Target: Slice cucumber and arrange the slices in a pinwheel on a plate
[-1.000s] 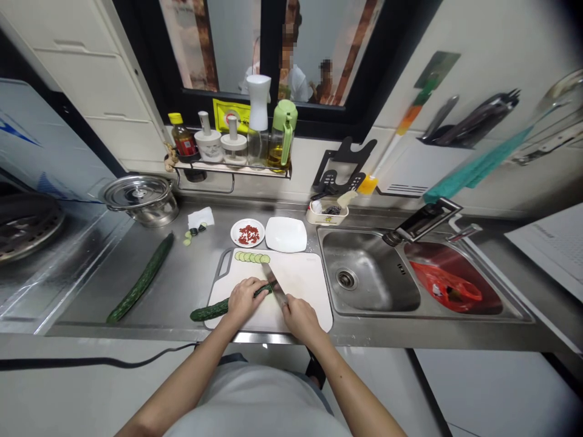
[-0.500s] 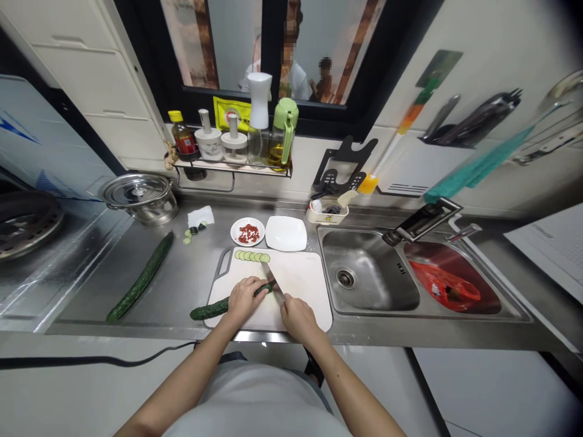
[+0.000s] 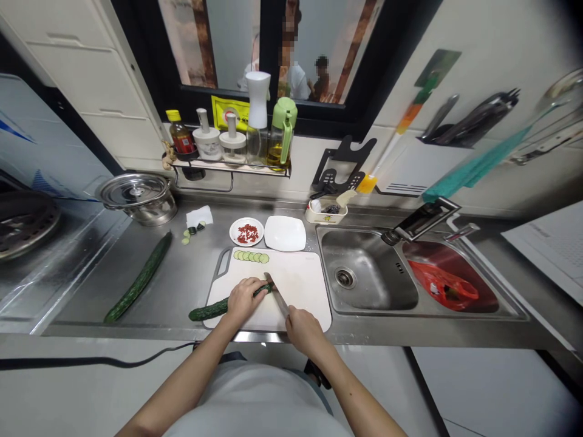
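Observation:
My left hand (image 3: 246, 298) is closed over a dark green cucumber (image 3: 208, 311), pressing it against the white cutting board (image 3: 305, 285). The uncut end of the cucumber sticks out past the board's left edge. In my right hand (image 3: 304, 328) is a knife (image 3: 279, 298), its blade slanting across the cucumber's cut end beside my left fingertips. Whether the edge is inside the flesh I cannot tell. A row of several pale cucumber slices (image 3: 251, 257) lies along the far edge of the board.
Behind the board stand a plate of red bits (image 3: 246, 232) and a white square plate (image 3: 285, 233). Another cucumber (image 3: 139, 279) lies to the left, near a lidded pot (image 3: 139, 197). A steel sink (image 3: 368, 267) is at the right. A condiment rack (image 3: 232, 167) hangs behind.
My right hand and the knife have drawn back slightly toward me and to the right. My left hand stays in place on the cucumber.

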The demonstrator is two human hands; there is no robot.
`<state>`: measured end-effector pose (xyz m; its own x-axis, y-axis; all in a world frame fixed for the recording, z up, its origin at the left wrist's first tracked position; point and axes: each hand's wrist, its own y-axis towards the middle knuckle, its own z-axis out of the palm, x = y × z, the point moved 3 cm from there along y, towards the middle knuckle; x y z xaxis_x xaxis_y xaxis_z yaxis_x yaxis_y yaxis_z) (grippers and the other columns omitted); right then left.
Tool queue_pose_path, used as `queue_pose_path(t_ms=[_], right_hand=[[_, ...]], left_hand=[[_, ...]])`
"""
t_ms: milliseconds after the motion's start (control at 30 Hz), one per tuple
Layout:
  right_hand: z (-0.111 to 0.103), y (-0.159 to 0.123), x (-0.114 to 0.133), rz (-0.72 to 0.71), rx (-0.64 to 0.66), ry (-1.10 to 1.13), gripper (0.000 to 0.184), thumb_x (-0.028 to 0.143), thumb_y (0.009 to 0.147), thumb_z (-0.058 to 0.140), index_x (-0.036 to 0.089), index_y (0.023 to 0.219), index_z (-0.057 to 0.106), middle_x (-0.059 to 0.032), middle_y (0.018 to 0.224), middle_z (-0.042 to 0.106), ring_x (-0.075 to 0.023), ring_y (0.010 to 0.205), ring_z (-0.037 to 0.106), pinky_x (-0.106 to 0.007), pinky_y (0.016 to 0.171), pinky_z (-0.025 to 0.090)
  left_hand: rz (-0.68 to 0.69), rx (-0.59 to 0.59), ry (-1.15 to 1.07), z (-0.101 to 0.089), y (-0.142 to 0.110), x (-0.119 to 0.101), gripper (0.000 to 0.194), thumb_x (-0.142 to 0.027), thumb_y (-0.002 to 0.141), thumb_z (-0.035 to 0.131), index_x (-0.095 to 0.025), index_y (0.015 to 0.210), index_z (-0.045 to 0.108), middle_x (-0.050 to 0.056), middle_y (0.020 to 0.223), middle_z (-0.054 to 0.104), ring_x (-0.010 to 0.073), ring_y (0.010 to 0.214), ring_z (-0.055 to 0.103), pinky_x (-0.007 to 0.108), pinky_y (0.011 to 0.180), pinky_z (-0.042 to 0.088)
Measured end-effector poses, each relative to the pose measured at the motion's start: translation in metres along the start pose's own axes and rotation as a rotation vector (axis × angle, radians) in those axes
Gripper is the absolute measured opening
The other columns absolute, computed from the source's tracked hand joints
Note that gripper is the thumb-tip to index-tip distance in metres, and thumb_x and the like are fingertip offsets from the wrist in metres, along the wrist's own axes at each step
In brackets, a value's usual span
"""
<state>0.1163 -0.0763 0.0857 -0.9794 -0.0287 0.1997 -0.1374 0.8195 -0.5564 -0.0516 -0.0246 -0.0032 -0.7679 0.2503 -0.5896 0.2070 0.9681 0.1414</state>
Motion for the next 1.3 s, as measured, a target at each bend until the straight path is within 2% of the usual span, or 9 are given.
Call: queue_pose_path(t_ms=[600,867,1300], right_hand=[[0.000,0.021,0.014,0.007,-0.026,-0.042,0.031,0.013,0.092,0.033,0.011,0.111,0.058,-0.0163,0.102,0.068,-0.0247,0.099,0.064,-0.030,0.074,0.042],[0.006,0.009,0.006,0.014,0.003,-0.020,0.031,0.010,0.090,0.036,0.009,0.111,0.059,-0.0171,0.102,0.069,-0.0259,0.100,0.064,-0.030,0.074,0.043],[0.011,0.026,0.008,-0.013,-0.030,-0.013,0.032,0.011,0.089,0.037,0.010,0.111,0.060,-0.0182,0.103,0.068,-0.0255,0.099,0.064,-0.031,0.076,0.042]], left_hand=[[0.015,-0.007,0.006,0.000,-0.001,-0.002,0.024,-0.036,0.091,0.052,-0.028,0.108,0.067,0.001,0.103,0.067,0.0169,0.094,0.058,0.029,0.085,0.045],[0.012,-0.008,0.005,-0.001,-0.001,-0.002,0.024,-0.034,0.090,0.053,-0.029,0.109,0.067,0.001,0.103,0.067,0.0171,0.095,0.058,0.030,0.084,0.045],[0.017,0.001,-0.003,0.000,-0.001,-0.002,0.023,-0.034,0.090,0.054,-0.028,0.108,0.067,0.002,0.103,0.067,0.0173,0.095,0.058,0.030,0.085,0.045]])
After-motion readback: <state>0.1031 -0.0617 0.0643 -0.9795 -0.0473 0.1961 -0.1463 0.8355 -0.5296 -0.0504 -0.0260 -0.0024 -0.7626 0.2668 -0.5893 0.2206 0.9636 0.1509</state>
